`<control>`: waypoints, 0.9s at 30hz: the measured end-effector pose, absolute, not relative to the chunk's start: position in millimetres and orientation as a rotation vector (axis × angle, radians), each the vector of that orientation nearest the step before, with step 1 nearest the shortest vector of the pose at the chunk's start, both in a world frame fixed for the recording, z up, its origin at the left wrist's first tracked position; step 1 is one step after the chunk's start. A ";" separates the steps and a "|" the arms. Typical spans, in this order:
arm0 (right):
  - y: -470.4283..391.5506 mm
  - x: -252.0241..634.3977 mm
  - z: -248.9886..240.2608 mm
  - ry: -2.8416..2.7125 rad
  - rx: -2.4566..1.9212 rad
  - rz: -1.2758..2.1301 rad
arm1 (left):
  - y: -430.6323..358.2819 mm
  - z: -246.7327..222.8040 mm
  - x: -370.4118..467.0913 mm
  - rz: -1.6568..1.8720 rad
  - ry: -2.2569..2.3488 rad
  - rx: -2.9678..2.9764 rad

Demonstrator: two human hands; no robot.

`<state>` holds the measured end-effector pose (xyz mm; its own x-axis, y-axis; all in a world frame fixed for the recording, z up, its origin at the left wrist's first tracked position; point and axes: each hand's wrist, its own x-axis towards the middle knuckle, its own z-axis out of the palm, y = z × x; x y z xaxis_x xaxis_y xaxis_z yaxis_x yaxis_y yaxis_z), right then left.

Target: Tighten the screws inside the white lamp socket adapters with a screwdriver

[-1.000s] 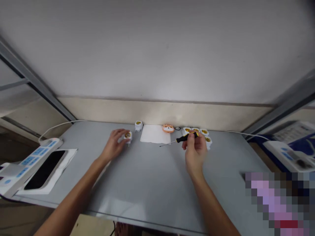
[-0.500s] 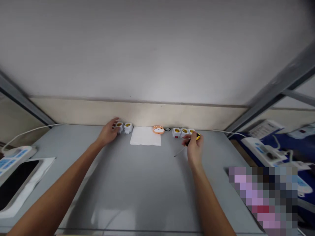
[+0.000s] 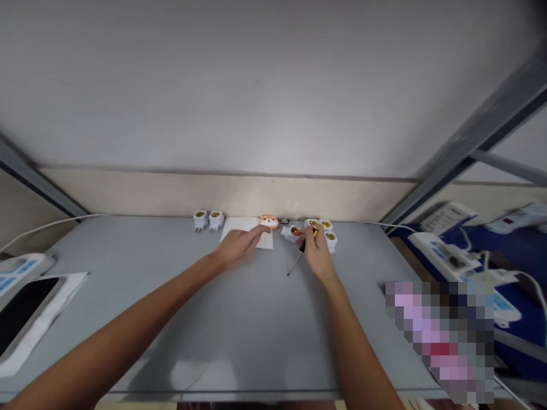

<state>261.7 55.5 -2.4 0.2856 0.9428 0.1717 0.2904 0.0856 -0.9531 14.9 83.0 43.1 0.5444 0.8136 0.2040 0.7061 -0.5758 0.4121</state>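
My right hand is closed round a screwdriver with a black and yellow handle, its thin shaft slanting down toward the table. Its fingertips are at a white plug-in lamp socket lying tilted; whether they grip it I cannot tell. More of these sockets, such as the one at the right, surround that hand. My left hand, slightly blurred, reaches over a white paper sheet with fingers stretched out and holding nothing visible. Beyond its fingertips lies an orange bear-faced item with a black loop.
Two more sockets stand left of the paper, prongs toward me. A phone on white tissue and a power strip lie at the left. Power strips and a pixelated patch are at the right. A wall closes off the back.
My left hand has left the two left sockets and moved right, over the paper. My right hand has shifted left with the screwdriver; the right-hand sockets are now out of their row.
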 end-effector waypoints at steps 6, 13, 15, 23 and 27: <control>42.1 270.0 12.6 -1.319 -1.591 0.638 | 53.7 14.0 38.3 0.855 1.130 2.182; 23.8 235.1 28.4 -1.542 -1.392 0.981 | 35.5 1.9 25.9 1.002 1.026 2.203; 16.2 221.1 33.2 -1.595 -1.257 1.162 | 27.8 2.6 22.7 0.941 0.978 2.212; 14.1 211.2 43.7 -1.203 -1.017 1.040 | -2.9 -9.2 12.3 0.801 1.017 2.015; 10.4 209.8 45.6 -1.173 -0.881 0.814 | -11.5 -12.9 8.8 0.778 1.059 1.882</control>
<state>209.8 10.4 45.6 0.1981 0.8887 0.4134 -0.0760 0.4344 -0.8975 8.8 -11.5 -12.9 0.4550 0.8829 0.1163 0.3756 -0.3087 0.8739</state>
